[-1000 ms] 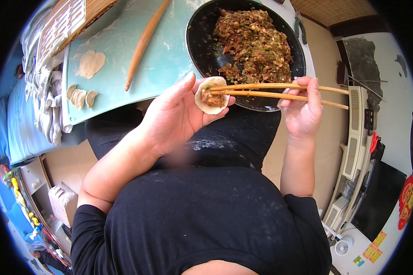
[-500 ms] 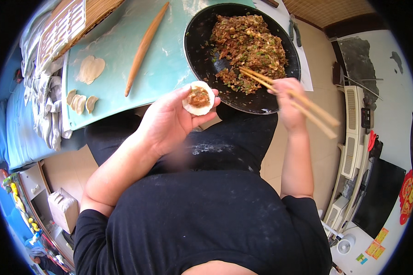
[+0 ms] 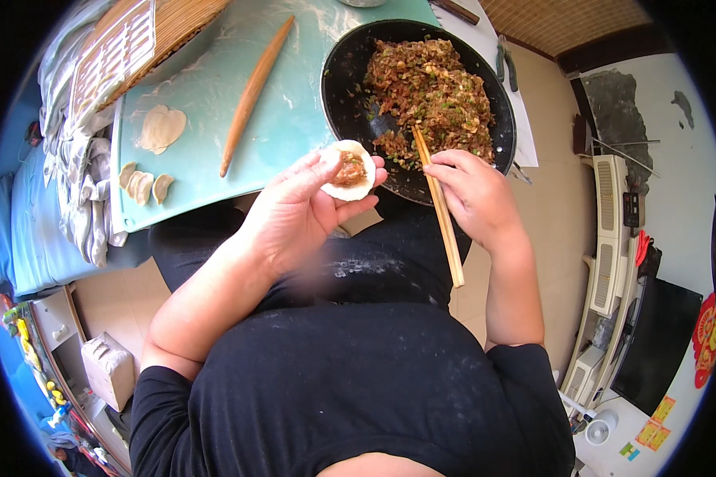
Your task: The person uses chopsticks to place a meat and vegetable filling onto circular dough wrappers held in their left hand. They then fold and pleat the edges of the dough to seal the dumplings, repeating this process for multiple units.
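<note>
A round dumpling wrapper (image 3: 344, 192) with a mound of brown filling (image 3: 350, 169) at its centre rests in my left hand (image 3: 294, 199), held between thumb and fingers near the pan's left edge. My right hand (image 3: 481, 199) pinches a pair of wooden chopsticks (image 3: 444, 222) over the pan's near rim, their tips at the edge of the chopped filling (image 3: 437, 91). That filling, flecked with green, is heaped in a black pan (image 3: 344, 87). To the left on the board lie several folded dumplings (image 3: 141, 187) and a small stack of bare wrappers (image 3: 164, 128).
A tapered rolling pin (image 3: 254, 99) lies on the floured green board (image 3: 203, 179). Beyond the board's left side are a woven tray (image 3: 171, 40) and crumpled cloth (image 3: 95, 183). Dark-handled scissors or pliers (image 3: 507, 62) lie right of the pan.
The chopsticks have swung from slanting rightward to nearly upright, pointing toward me, as my right hand moved slightly left and nearer. My left hand still holds the filled wrapper.
</note>
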`<state>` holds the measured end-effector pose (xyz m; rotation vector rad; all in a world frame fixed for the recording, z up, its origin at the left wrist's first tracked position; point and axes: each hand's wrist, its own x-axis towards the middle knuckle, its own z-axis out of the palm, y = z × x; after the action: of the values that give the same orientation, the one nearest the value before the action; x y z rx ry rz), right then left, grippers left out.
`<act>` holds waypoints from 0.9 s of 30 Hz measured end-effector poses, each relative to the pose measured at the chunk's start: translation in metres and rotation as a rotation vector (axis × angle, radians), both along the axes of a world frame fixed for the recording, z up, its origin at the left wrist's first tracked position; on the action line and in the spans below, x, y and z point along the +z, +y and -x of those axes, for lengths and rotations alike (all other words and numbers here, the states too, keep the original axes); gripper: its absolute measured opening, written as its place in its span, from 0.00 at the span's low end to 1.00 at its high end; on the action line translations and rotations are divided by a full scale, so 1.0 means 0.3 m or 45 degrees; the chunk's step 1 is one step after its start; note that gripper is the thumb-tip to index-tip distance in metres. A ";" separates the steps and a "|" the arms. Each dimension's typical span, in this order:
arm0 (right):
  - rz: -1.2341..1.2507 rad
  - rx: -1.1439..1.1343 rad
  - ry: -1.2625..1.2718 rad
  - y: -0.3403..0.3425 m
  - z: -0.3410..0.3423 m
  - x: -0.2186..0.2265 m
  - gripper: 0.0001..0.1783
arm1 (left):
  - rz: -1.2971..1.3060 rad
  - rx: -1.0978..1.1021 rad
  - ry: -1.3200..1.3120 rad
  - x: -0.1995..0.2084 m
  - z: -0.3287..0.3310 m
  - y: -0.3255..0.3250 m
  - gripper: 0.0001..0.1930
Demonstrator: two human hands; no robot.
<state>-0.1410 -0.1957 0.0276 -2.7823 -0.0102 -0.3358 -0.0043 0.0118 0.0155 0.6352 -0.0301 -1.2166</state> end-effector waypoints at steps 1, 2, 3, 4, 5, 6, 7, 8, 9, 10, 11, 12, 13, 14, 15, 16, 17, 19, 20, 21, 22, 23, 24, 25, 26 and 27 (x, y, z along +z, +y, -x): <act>-0.027 0.083 -0.124 0.029 -0.011 0.035 0.12 | 0.016 -0.025 0.039 0.005 0.000 0.001 0.20; -0.054 0.157 -0.248 0.066 -0.023 0.072 0.13 | 0.031 -0.059 0.079 0.012 0.003 -0.002 0.20; -0.080 0.232 -0.372 0.099 -0.033 0.095 0.14 | 0.045 -0.093 0.118 0.019 0.006 -0.005 0.20; -0.059 0.274 -0.414 0.129 -0.042 0.105 0.15 | 0.072 -0.116 0.140 0.031 0.012 -0.007 0.20; -0.038 0.316 -0.455 0.149 -0.048 0.110 0.15 | 0.098 -0.139 0.162 0.044 0.020 -0.008 0.19; -0.020 0.354 -0.487 0.153 -0.047 0.101 0.18 | 0.124 -0.161 0.184 0.055 0.028 -0.009 0.18; 0.019 0.360 -0.507 0.157 -0.050 0.100 0.18 | 0.147 -0.162 0.184 0.062 0.032 -0.010 0.17; 0.058 0.367 -0.527 0.160 -0.052 0.100 0.18 | 0.169 -0.161 0.184 0.068 0.036 -0.010 0.17; 0.096 0.374 -0.547 0.162 -0.053 0.101 0.18 | 0.191 -0.160 0.183 0.074 0.038 -0.009 0.17; 0.107 0.395 -0.595 0.163 -0.053 0.100 0.17 | 0.163 -0.142 0.191 0.081 0.039 -0.007 0.16; 0.142 0.411 -0.613 0.165 -0.052 0.099 0.16 | 0.157 -0.145 0.157 0.081 0.041 -0.006 0.16; 0.177 0.428 -0.630 0.167 -0.052 0.100 0.15 | 0.152 -0.148 0.124 0.079 0.043 -0.006 0.15; 0.213 0.443 -0.646 0.170 -0.051 0.102 0.14 | 0.147 -0.152 0.092 0.079 0.047 -0.006 0.15; 0.222 0.454 -0.672 0.177 -0.053 0.104 0.12 | 0.132 -0.133 0.091 0.084 0.054 -0.003 0.14; 0.240 0.451 -0.679 0.182 -0.055 0.106 0.11 | 0.134 -0.125 0.065 0.080 0.055 -0.001 0.15; 0.255 0.446 -0.686 0.187 -0.056 0.107 0.11 | 0.134 -0.118 0.039 0.072 0.057 0.000 0.16; 0.271 0.441 -0.692 0.192 -0.058 0.108 0.10 | 0.135 -0.112 0.013 0.066 0.059 0.001 0.16; 0.287 0.445 -0.701 0.199 -0.064 0.105 0.10 | 0.118 -0.107 -0.037 0.062 0.059 0.007 0.16; 0.295 0.446 -0.706 0.201 -0.066 0.104 0.10 | 0.109 -0.105 -0.062 0.061 0.059 0.008 0.16; 0.308 0.451 -0.701 0.203 -0.067 0.106 0.10 | 0.109 -0.097 -0.055 0.062 0.060 0.009 0.16; 0.321 0.455 -0.695 0.207 -0.068 0.112 0.10 | 0.110 -0.091 -0.048 0.065 0.062 0.010 0.16; 0.335 0.459 -0.688 0.208 -0.067 0.115 0.10 | 0.110 -0.085 -0.042 0.066 0.064 0.011 0.15; 0.300 0.455 -0.676 0.206 -0.067 0.114 0.10 | 0.089 -0.090 -0.072 0.066 0.065 0.012 0.15; 0.265 0.454 -0.664 0.201 -0.069 0.114 0.09 | 0.068 -0.093 -0.102 0.067 0.065 0.013 0.15; 0.230 0.452 -0.652 0.198 -0.070 0.114 0.09 | 0.047 -0.097 -0.133 0.068 0.065 0.013 0.15; 0.184 0.428 -0.670 0.199 -0.070 0.116 0.09 | 0.042 -0.100 -0.179 0.070 0.067 0.013 0.15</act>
<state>-0.1202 -0.1360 0.0624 -2.6748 -0.6386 -0.9907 -0.0243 0.0157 0.0364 0.6950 -0.1944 -1.2425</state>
